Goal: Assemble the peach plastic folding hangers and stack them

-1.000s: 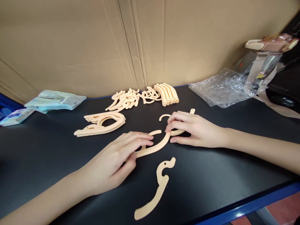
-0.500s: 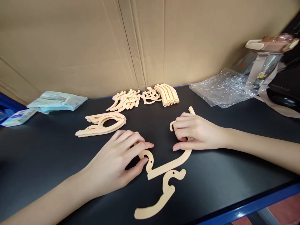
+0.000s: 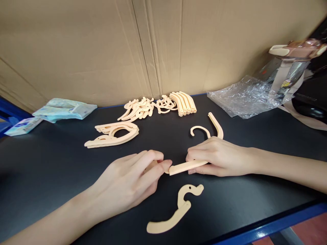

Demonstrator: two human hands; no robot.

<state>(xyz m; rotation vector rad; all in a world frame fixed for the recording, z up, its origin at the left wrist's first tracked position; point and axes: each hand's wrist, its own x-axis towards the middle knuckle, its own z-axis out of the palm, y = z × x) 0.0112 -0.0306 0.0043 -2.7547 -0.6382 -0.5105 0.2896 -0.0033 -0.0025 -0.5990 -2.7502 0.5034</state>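
A cream plastic folding-hanger arm (image 3: 182,167) lies across the thumb side of my right hand (image 3: 221,157), which is closed on it. Beyond those knuckles stick out a hanger hook (image 3: 199,128) and a bent end of an arm piece (image 3: 216,124). My left hand (image 3: 135,180) pinches a curved hanger piece at the arm's left end; most of that piece is hidden by the fingers. In front of both hands, a second S-shaped piece and arm (image 3: 168,221) lie joined on the black table.
Folded hangers (image 3: 125,137) lie stacked left of centre. Behind them are loose curved pieces (image 3: 140,109), hooks (image 3: 165,103) and a row of arm pieces (image 3: 182,103). Tissue packs (image 3: 65,109) sit left; clear plastic film (image 3: 237,98) and a strapped bottle (image 3: 293,61) stand right.
The hanger arm has been raised and turned, and my right hand has moved down and right along it. My left fingers have closed tighter around the curved piece at its end.
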